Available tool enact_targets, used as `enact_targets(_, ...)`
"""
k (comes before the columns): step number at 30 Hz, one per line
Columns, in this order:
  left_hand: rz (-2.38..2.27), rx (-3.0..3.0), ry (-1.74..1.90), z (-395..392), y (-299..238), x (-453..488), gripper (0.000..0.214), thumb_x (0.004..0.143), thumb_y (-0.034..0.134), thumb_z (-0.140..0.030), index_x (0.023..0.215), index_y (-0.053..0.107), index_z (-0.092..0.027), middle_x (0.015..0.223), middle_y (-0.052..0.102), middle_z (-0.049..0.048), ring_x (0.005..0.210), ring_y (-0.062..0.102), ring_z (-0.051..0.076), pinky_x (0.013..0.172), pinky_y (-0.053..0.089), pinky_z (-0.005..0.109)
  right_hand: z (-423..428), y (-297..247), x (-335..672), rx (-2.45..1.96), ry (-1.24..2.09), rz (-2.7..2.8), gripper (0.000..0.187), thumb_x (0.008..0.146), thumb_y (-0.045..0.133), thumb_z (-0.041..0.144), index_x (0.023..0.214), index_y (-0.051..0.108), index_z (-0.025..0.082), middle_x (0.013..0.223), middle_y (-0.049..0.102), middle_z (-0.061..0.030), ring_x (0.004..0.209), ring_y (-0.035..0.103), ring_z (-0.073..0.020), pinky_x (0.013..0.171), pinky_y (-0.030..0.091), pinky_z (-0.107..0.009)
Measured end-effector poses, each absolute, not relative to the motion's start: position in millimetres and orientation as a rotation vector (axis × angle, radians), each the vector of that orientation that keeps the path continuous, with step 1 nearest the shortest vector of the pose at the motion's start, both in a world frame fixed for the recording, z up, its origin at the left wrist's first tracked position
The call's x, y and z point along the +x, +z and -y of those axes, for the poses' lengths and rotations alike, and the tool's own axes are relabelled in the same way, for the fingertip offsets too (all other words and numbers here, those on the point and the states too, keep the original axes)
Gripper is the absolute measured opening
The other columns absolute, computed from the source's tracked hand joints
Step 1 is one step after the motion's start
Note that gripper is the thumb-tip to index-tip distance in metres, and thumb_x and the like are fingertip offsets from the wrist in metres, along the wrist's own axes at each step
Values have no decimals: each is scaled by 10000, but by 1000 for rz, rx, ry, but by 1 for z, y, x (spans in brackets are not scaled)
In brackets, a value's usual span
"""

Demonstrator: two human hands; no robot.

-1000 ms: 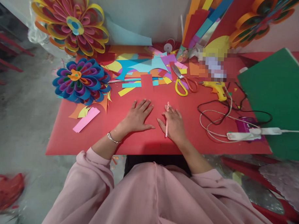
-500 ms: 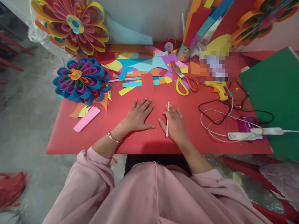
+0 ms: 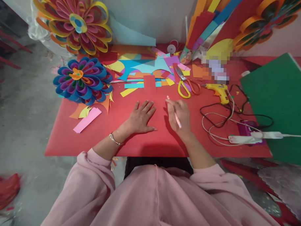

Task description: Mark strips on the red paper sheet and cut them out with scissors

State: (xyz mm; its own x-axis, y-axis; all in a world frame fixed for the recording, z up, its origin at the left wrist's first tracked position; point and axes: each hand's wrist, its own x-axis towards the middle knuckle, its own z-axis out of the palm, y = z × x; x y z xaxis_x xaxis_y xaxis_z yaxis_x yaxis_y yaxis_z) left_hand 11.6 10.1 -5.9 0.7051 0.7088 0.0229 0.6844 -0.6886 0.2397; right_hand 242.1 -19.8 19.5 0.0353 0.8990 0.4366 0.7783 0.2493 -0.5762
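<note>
Palm down on the red tabletop, my left hand has its fingers spread and holds nothing. A bracelet circles that wrist. My right hand is closed round a slim pink pencil, held slantwise as for writing, its upper end toward my wrist. Beyond my left fingertips lies a small red paper rectangle. Scissors with one yellow and one red handle rest partly open beyond my right hand. Pink paper strips lie left of my left hand.
A blue and purple paper flower and a larger yellow-looped one stand at left. Coloured paper scraps cover the back. At right are a yellow glue gun, tangled cords, a power strip and a green board.
My right hand has turned the pencil from nearly upright in view to a slant and closed into a writing grip. My left hand stays flat in the same place.
</note>
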Motion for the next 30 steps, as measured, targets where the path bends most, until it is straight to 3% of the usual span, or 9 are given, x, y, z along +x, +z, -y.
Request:
enact_targets(4, -1121, 2704, 151, -9, -7, 12, 1106, 867, 598, -899, 1676, 428, -164, 1769, 325, 245, 1664, 253, 456, 1316, 125, 729, -14, 14, 233, -1486, 363, 1657, 435, 1110, 470, 513, 1258, 779, 246, 1157, 820, -99, 1063, 767, -257, 982, 614, -424)
enact_targets(8, -1128, 2702, 144, -8, -6, 14, 1119, 862, 626, -881, 1676, 429, -139, 1770, 319, 248, 1663, 251, 464, 1320, 115, 734, -33, -6, 223, -1484, 369, 1589, 352, 1036, 580, 493, 1109, 810, 237, 1043, 839, -88, 918, 784, -248, 867, 641, -401)
enact_targets(20, -1151, 2698, 77, -7, -4, 15, 1180, 848, 650, -875, 1696, 385, -99, 1773, 302, 251, 1661, 251, 466, 1324, 108, 737, -33, -20, 213, -1520, 283, 1640, 293, 1016, 535, 376, 1006, 790, 231, 971, 835, -98, 889, 781, -250, 881, 617, -387)
enact_targets(30, -1147, 2712, 96, -7, -6, 15, 1147, 853, 635, -880, 1700, 392, -146, 1775, 313, 236, 1661, 254, 464, 1323, 115, 737, -37, -22, 211, -1559, 242, 1701, 263, 1004, 533, 340, 973, 770, 231, 929, 820, -103, 853, 763, -247, 854, 607, -379)
